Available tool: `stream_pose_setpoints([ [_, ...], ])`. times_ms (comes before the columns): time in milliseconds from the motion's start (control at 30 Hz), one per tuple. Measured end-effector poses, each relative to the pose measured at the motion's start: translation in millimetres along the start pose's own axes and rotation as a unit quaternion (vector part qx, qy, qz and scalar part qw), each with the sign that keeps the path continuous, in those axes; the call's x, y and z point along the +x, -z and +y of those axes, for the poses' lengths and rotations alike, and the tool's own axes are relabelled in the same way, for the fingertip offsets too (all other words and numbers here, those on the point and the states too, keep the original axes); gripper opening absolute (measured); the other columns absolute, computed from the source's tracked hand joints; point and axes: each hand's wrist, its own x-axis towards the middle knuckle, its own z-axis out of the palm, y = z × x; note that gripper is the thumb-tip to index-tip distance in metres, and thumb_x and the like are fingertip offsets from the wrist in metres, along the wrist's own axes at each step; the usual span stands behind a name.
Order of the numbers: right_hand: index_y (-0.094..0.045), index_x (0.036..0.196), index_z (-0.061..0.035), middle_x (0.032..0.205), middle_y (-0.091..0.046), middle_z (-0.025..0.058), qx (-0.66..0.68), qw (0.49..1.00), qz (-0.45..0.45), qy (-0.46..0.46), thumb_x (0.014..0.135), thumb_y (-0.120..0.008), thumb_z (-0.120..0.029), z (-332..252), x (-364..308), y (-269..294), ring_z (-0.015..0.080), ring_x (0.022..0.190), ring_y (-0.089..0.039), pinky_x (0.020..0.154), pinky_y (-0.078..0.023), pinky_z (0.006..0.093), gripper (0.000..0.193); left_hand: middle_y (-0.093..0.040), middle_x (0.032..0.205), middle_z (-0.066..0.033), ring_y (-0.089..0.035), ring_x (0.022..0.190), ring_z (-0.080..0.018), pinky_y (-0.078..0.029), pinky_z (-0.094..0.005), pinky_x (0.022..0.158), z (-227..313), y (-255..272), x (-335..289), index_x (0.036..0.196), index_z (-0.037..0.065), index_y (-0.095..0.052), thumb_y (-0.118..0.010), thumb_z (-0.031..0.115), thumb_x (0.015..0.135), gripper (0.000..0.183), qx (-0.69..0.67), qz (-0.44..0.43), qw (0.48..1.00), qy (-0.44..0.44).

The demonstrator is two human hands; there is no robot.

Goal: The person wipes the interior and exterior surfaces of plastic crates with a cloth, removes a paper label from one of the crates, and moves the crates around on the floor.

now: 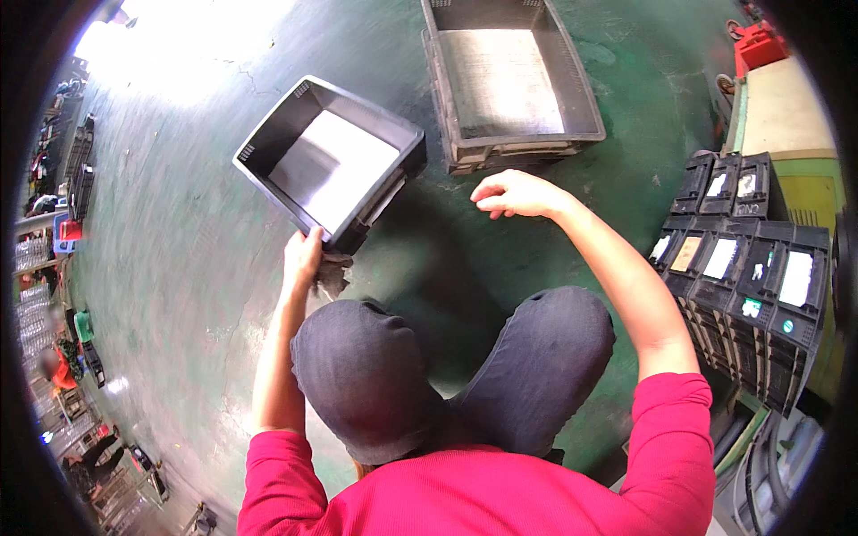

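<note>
My left hand [304,258] is closed on the near rim of a black plastic crate [259,185], which is raised at a tilt in front of my left knee. Pale light falls on the bare inside of this crate. A crumpled greyish cloth [332,277] hangs below the rim beside that hand; whether my fingers hold it too, I cannot tell. In the air ahead of my right knee, my right hand [514,194] has loosely bent fingers, slightly apart, with nothing visible in them. Just beyond it, a larger dark grey crate [576,89] rests on the floor.
Black crates with pale labels [746,277] are stacked at the right. Behind them stands a green and cream surface [791,112], with a red object [760,49] farther off. Cluttered shelves [40,304] line the far left. Green floor [170,268] lies around me.
</note>
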Motion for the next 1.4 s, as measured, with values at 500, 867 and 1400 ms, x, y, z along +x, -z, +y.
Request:
stream_pose_setpoints([
  [500,-0.066,0.088,-0.0090,0.087,-0.058,0.0043,-0.159,0.865,0.399,0.260,0.077,-0.066,-0.021,-116.6,64.7,-59.9,0.0242,0.071,-0.062,0.064,-0.047,0.0352,0.016,-0.067,0.090,-0.0127,-0.064,0.077,-0.0264,-0.052,-0.0403,0.075,-30.2,82.2,24.9,0.095,0.000,-0.063,-0.047,0.039,0.089,0.042,-0.537,-0.233,0.778,0.230],
  [867,-0.060,0.074,-0.0081,0.081,-0.056,0.0066,-0.295,0.763,0.462,0.343,0.075,-0.064,-0.018,-134.6,87.2,-60.9,0.0223,0.078,-0.060,0.067,-0.042,0.0383,0.011,-0.066,0.090,-0.0130,-0.064,0.075,-0.0267,-0.053,-0.0400,0.073,-17.4,80.3,18.4,0.093,0.001,-0.063,-0.047,0.041,0.089,0.043,-0.531,-0.218,0.783,0.241],
  [1400,-0.058,0.075,-0.0023,0.070,-0.056,0.0058,-0.138,0.834,0.456,0.278,0.069,-0.067,-0.007,-111.7,-19.4,20.1,0.0145,0.059,-0.054,0.056,-0.045,0.0278,0.012,-0.067,0.081,-0.0098,-0.064,0.067,-0.0238,-0.054,-0.0378,0.066,10.5,63.9,19.7,0.087,0.003,-0.063,-0.049,0.035,0.086,0.035,-0.491,-0.195,0.817,0.230],
])
